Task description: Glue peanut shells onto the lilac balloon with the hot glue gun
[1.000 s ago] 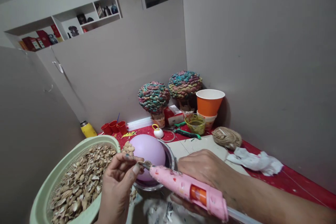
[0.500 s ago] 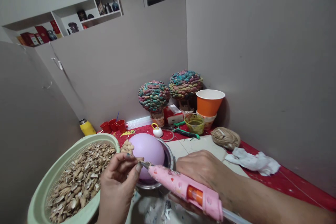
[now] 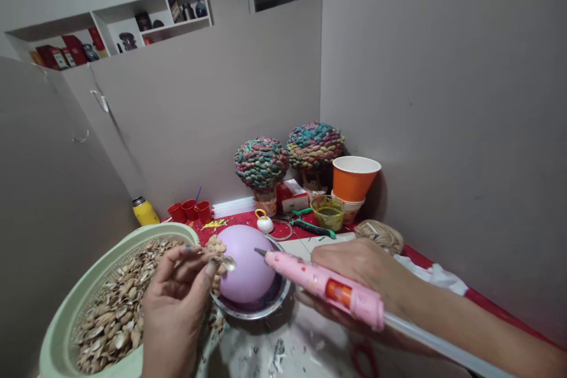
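Between thumb and fingertips, my left hand (image 3: 179, 301) pinches a peanut shell half (image 3: 228, 263), its pale hollow side showing. My right hand (image 3: 349, 271) grips a pink hot glue gun (image 3: 305, 274), with a clear glue stick (image 3: 438, 342) coming out of its back end. The nozzle points left, over a purple balloon (image 3: 245, 263) and apart from the shell. That balloon rests in a round metal bowl (image 3: 261, 312). Several peanut shells (image 3: 215, 245) are stuck to its left side, partly hidden by my left hand.
A green basket (image 3: 53, 331) of peanut shells stands at the left. Behind the bowl are two colourful shell-covered balls on cups (image 3: 261, 162), green-handled pliers (image 3: 314, 227), a yellow-stained bowl (image 3: 328, 215), orange paper cups (image 3: 354, 180) and twine (image 3: 380, 236). Grey panels (image 3: 420, 82) enclose the table.
My left hand has drawn back leftward with the shell, away from the nozzle. The glue gun has moved slightly right and up, so shell and nozzle are now apart.
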A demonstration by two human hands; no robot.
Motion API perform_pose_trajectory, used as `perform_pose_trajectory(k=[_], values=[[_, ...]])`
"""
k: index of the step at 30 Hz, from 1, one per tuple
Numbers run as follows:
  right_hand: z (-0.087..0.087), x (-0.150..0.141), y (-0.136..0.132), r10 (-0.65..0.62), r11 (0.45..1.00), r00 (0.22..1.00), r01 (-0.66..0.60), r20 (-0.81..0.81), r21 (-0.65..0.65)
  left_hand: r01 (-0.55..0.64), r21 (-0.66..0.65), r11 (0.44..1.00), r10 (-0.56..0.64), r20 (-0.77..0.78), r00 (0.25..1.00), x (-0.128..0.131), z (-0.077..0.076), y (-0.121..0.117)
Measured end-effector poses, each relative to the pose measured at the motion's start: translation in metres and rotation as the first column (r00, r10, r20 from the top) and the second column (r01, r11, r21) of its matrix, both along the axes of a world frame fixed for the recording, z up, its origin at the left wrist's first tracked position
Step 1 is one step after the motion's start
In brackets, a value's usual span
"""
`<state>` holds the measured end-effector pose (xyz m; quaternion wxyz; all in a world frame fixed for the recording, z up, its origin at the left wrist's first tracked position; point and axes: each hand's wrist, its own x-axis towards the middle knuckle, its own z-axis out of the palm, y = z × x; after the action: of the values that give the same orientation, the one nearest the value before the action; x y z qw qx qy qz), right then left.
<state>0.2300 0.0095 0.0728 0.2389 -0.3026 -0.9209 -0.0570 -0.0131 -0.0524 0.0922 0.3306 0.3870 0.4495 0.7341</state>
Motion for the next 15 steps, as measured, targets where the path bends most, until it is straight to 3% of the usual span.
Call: perform_pose_trajectory(k=[3,5,7,15], values=[[0.008,0.003,0.012,-0.182,0.973,0.973,0.199,0.142,-0.119,-0.006,0.000,1.000,0.006,0.091,0.996,-0.005,0.014,-0.003],[0.006,0.003,0.024,-0.253,0.929,0.943,0.299,0.215,-0.218,-0.007,0.000,1.000,0.007,0.126,0.992,-0.009,0.020,-0.005],[-0.002,0.004,0.037,-0.306,0.902,0.919,0.364,0.249,-0.234,-0.010,0.015,1.000,0.008,0.127,0.992,-0.013,0.023,-0.007],[-0.032,0.015,0.067,-0.299,0.865,0.888,0.407,0.350,-0.293,0.005,0.030,1.000,-0.008,0.117,0.993,-0.018,0.028,-0.010]])
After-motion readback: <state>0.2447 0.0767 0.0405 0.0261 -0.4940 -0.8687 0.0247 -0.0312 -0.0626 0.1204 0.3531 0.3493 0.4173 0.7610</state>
